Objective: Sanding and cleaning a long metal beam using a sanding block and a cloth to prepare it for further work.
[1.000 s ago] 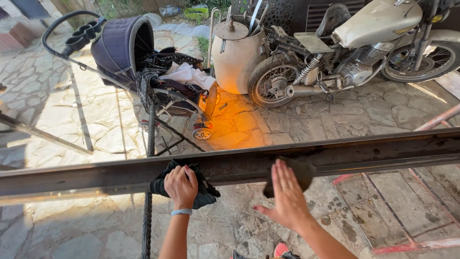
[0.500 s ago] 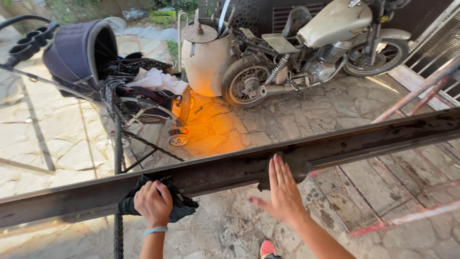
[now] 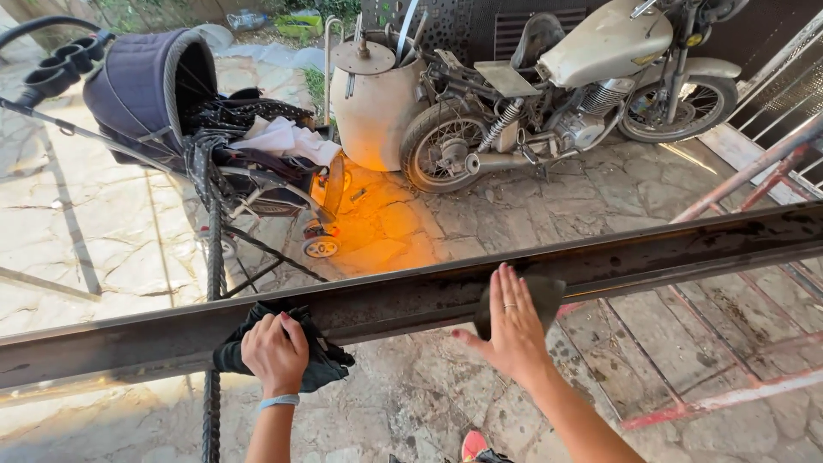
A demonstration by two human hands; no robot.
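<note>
Head view: the left hand [image 3: 274, 351] is closing tight around a bunched black rag [image 3: 296, 358] and pressing it against the lower edge of the long dark steel beam [image 3: 651, 253], which is running level across the frame just above the knuckles. The right hand [image 3: 513, 321] is lying open and flat, fingers spread, on the beam's face well to the right of that grip, holding nothing. I judge that the rag could be snagging on a rough patch of the steel and dragging the fingers onto the beam's edge; the flat palm could also be sliding if the surface is oily or dusty. A twisted bar [image 3: 212, 283] is standing just left of the rag grip, close enough to catch the cloth. Beyond the beam, a pram [image 3: 154, 94] and a motorcycle [image 3: 566, 86] are sitting on the stone paving [image 3: 86, 231]. Against the earlier frames, both hands are keeping their places on the beam while the camera is swinging, the motorcycle drifting across the picture.
</note>
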